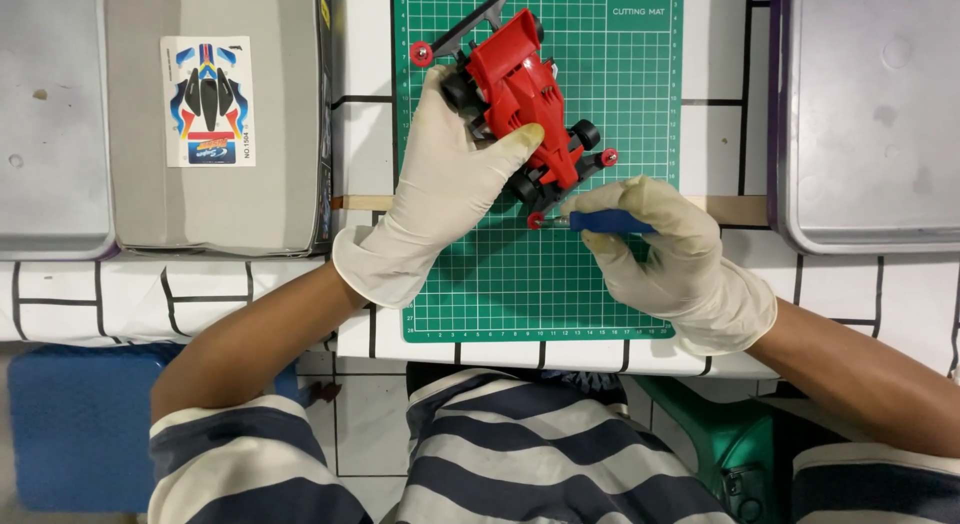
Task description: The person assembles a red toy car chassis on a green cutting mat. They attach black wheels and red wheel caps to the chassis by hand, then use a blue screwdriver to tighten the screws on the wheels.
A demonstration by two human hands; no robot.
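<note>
Two gloved hands work over the green cutting mat (600, 284): the left hand (445, 174) clamps the red toy car (520, 94), while the right hand (665, 249), closed around a blue-handled screwdriver (600, 222), sets its tip against the car's near roller, apparently mid-screwing, needing steady alignment.

Both gloved hands, the left hand (445, 174) and right hand (665, 249), are crowding the middle of the green gridded cutting mat (470, 294), with the red plastic toy race car (525, 94) blocking its upper half. The mat's lower strip is lying open. A grey cardboard box (215, 199) is walling off the left, a grey metal tray (865, 114) the right, leaving narrow strips of white tiled counter (715, 74) between.
</note>
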